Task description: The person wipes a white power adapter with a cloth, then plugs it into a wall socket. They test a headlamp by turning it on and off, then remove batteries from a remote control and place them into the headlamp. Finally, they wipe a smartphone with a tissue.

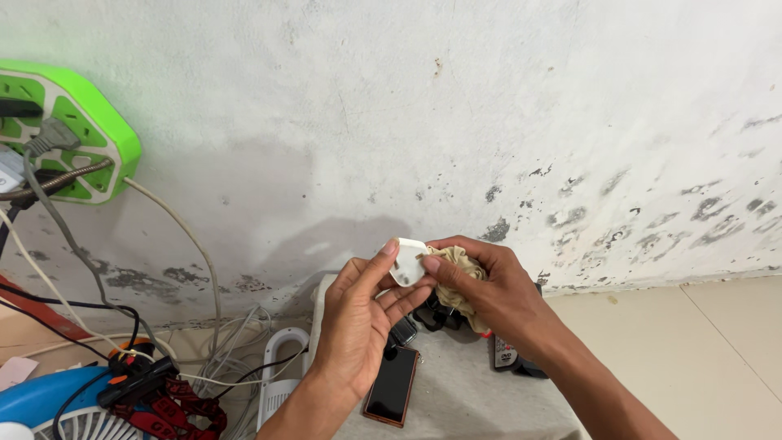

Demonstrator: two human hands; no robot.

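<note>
stained white wall (489, 98), hands wiping white plug (406, 262)

Open to the right — bare floor (717, 358) beyond the grey cloth (456, 399). Blocked close behind by the wall (489, 98). Crowded on the left: tangled cables (212, 358), green socket board (77, 134), blue fan (49, 407). Below the hands — dark phone (393, 385), remote (505, 354).

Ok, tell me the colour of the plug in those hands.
White: the plug, pinched by the left hand and right hand, shows in the head view.
</note>
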